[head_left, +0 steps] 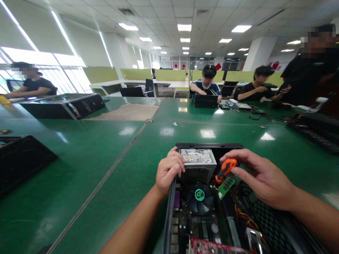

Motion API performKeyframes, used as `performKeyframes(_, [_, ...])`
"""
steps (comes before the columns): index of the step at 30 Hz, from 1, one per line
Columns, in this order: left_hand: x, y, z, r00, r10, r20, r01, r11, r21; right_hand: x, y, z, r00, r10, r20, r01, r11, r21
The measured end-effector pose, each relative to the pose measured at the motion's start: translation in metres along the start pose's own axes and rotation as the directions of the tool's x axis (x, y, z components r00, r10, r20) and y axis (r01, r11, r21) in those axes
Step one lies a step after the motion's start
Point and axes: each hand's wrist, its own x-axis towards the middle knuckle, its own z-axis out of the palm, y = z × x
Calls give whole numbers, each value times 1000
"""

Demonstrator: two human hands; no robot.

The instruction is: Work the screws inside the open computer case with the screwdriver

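Note:
An open computer case [171, 211] lies on the table before me, its inside facing up. My left hand [169, 169] is closed over its left edge beside the silver power supply [200, 164]. Between thumb and fingers, my right hand [259, 176] grips an orange and black screwdriver [226, 167] by its handle; the shaft cannot be made out. Close below the handle is a green memory module [226, 188], tilted inside the case. A round cooling fan [200, 197] sits below the power supply, and a red circuit card [212, 246] is nearest me.
The green table [119, 151] has a seam running across it. Black cases [23, 162] stand to the left and more hardware [315, 132] to the right. Across the table a person [205, 86] works on a black box [206, 101]; other people are at both sides.

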Motion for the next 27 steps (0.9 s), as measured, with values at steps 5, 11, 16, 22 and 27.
performKeyframes(5, [0,1,-1,1000,4,-2,-4,1000,8,23,3,4,999,-33,-34,30,997,-72])
performKeyframes(11, [0,1,-1,1000,-8,-2,8,1000,1,29,6,15,998,-68,11,68,995,-78])
performKeyframes(16, [0,0,-1,1000,-10,4,10,1000,-8,26,11,16,996,-65,54,69,995,-72])
performKeyframes(22, [0,0,-1,1000,-18,13,18,1000,15,25,13,15,997,-65,46,69,995,-71])
performKeyframes(27, [0,0,0,1000,-7,8,7,1000,17,25,13,15,998,-57,37,60,996,-63])
